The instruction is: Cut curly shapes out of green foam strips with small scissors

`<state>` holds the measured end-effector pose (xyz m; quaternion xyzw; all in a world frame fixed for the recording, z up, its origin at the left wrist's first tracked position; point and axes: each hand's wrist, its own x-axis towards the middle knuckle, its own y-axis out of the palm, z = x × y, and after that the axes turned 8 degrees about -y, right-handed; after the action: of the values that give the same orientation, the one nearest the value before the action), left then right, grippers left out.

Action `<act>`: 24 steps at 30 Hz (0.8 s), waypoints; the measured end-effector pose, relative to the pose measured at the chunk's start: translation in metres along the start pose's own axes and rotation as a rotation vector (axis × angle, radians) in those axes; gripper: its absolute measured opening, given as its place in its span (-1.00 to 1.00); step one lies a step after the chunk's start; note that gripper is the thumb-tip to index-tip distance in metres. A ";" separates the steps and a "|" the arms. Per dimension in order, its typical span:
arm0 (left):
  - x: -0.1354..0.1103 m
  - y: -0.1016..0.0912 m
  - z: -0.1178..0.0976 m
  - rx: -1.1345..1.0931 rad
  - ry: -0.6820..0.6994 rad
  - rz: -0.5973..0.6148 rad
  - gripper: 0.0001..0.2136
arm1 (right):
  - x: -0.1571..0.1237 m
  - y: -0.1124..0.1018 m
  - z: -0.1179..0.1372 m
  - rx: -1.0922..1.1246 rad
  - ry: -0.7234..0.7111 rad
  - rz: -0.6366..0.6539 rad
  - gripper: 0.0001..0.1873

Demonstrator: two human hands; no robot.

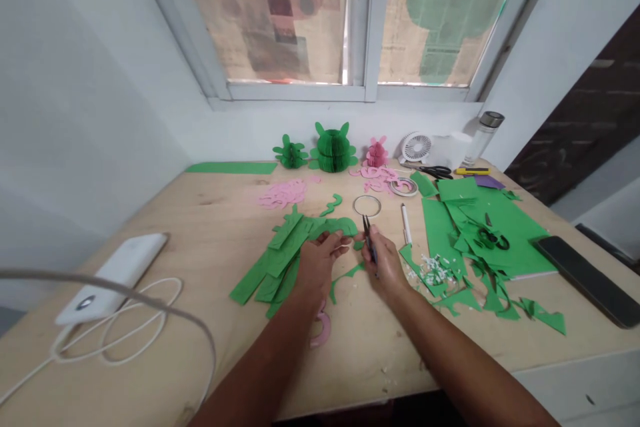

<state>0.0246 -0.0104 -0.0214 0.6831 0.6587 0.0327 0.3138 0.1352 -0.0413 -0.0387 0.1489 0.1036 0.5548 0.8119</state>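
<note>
My left hand (325,253) is over a pile of green paper strips (280,257), its fingers closed in a pinch. What lies between those fingertips is too small to make out. A rounded green paper cutout (345,225) shows just beyond them. To the right, my right hand (383,257) grips dark tweezers (369,237) with the two tips apart and pointing away from me. A thin green offcut (346,277) lies between my wrists, and a pink curved cutout (323,330) is partly hidden by my left forearm.
Green paper sheets (530,233), black-handled scissors (493,238), white bits (437,270) and a phone (590,277) lie right. Tape rings (367,205), a white pen (406,223) and pink cutouts (283,193) are ahead. Honeycomb paper figures (333,150) stand behind; a white power bank (113,277) lies left.
</note>
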 end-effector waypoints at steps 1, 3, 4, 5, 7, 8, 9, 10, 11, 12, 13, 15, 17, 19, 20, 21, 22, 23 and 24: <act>0.000 0.000 -0.001 -0.023 0.010 -0.004 -0.76 | -0.001 0.000 0.001 -0.002 0.019 0.001 -0.42; 0.000 0.000 -0.002 -0.070 0.022 -0.014 -0.75 | -0.003 0.002 0.002 -0.020 0.048 0.013 -0.39; 0.000 0.000 -0.002 -0.093 0.025 -0.020 -0.74 | -0.004 0.002 0.001 -0.031 0.055 0.022 -0.38; 0.000 0.000 -0.003 -0.115 0.026 -0.024 -0.74 | -0.005 0.003 0.001 -0.042 0.060 0.030 -0.37; -0.001 0.000 -0.003 -0.153 0.025 -0.028 -0.73 | -0.007 0.005 0.000 -0.056 0.072 0.051 -0.37; -0.001 0.000 -0.004 -0.166 0.025 -0.027 -0.73 | -0.007 0.006 -0.001 -0.062 0.081 0.061 -0.37; -0.001 0.001 -0.004 -0.176 0.026 -0.026 -0.73 | -0.008 0.006 -0.001 -0.069 0.089 0.069 -0.37; -0.001 0.001 -0.004 -0.183 0.029 -0.024 -0.72 | -0.008 0.007 -0.001 -0.078 0.096 0.074 -0.37; -0.001 0.001 -0.004 -0.188 0.033 -0.023 -0.72 | -0.009 0.007 -0.001 -0.087 0.100 0.077 -0.37; -0.001 0.002 -0.005 -0.193 0.040 -0.024 -0.71 | -0.009 0.008 -0.001 -0.096 0.102 0.077 -0.37; -0.001 0.002 -0.005 -0.197 0.047 -0.027 -0.70 | -0.008 0.008 -0.001 -0.104 0.103 0.072 -0.37; -0.001 0.002 -0.006 -0.207 0.056 -0.032 -0.69 | -0.008 0.008 0.000 -0.117 0.105 0.066 -0.38; 0.000 0.002 -0.006 -0.220 0.052 -0.033 -0.68 | -0.008 0.008 -0.001 -0.124 0.110 0.069 -0.39; 0.000 0.002 -0.005 -0.237 0.035 -0.022 -0.69 | -0.009 0.009 -0.001 -0.131 0.111 0.087 -0.39; 0.000 0.002 -0.004 -0.246 0.024 -0.014 -0.69 | -0.009 0.009 0.000 -0.136 0.110 0.098 -0.39; 0.000 0.003 -0.004 -0.252 0.014 -0.004 -0.70 | -0.010 0.009 0.000 -0.140 0.109 0.108 -0.40; 0.000 0.004 -0.003 -0.254 0.003 0.005 -0.71 | -0.010 0.009 0.000 -0.145 0.108 0.115 -0.39; -0.001 0.004 -0.002 -0.251 -0.006 0.013 -0.72 | -0.010 0.010 0.000 -0.149 0.106 0.118 -0.39; -0.001 0.006 -0.001 -0.243 -0.013 0.019 -0.73 | -0.010 0.010 0.001 -0.151 0.103 0.118 -0.39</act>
<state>0.0287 -0.0109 -0.0171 0.6465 0.6411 0.1108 0.3983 0.1229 -0.0474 -0.0345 0.0643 0.0942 0.6147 0.7805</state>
